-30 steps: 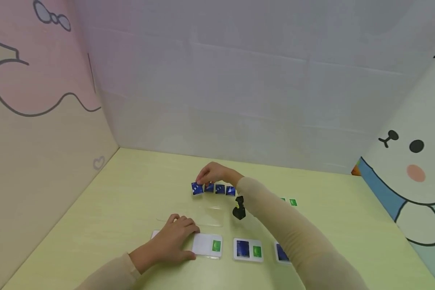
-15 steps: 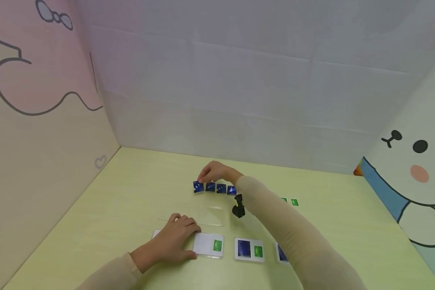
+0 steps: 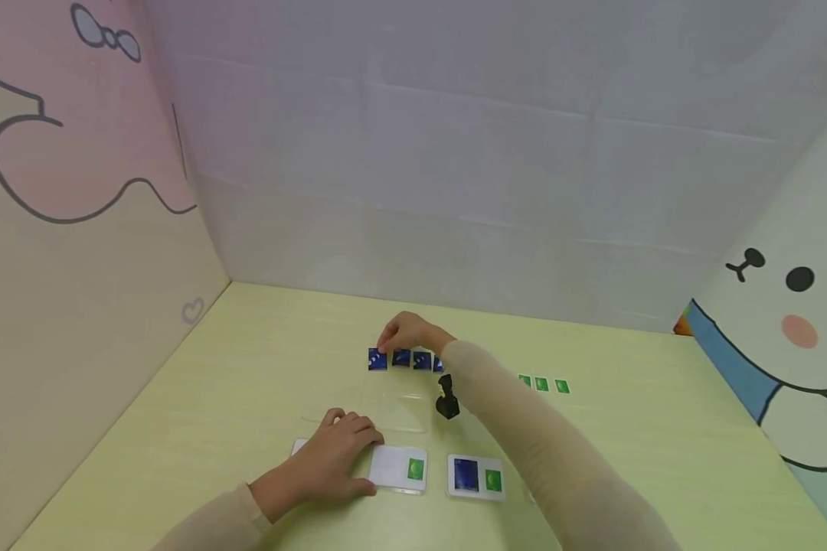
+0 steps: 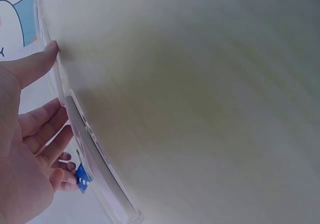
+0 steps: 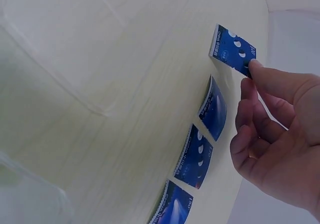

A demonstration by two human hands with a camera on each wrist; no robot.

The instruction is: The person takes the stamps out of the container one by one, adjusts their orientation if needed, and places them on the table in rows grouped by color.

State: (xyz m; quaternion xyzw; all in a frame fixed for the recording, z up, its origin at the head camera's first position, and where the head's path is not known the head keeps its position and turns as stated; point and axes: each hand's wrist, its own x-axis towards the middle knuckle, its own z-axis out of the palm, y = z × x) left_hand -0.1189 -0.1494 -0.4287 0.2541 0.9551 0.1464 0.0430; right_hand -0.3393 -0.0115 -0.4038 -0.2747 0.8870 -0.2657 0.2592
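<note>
In the right wrist view, my right hand pinches a blue moon-phase postage stamp by its edge, tilted a little over the tabletop. Close beside it lie more blue stamps in a row, slightly curled. The head view has the same right hand at the row's left end. My left hand rests with fingers spread at the left edge of a white card in a clear case, which bears a green stamp. Another white card is mostly hidden under that hand.
Another cased card with a blue and a green stamp lies to the right. Clear lids lie behind the left hand. Several loose green stamps lie beyond the right forearm. A back wall and side walls enclose the table.
The right forearm has shifted slightly left, uncovering more green stamps and covering the far right card. The pinched stamp remains at the row's left end; the left hand stays in place.
</note>
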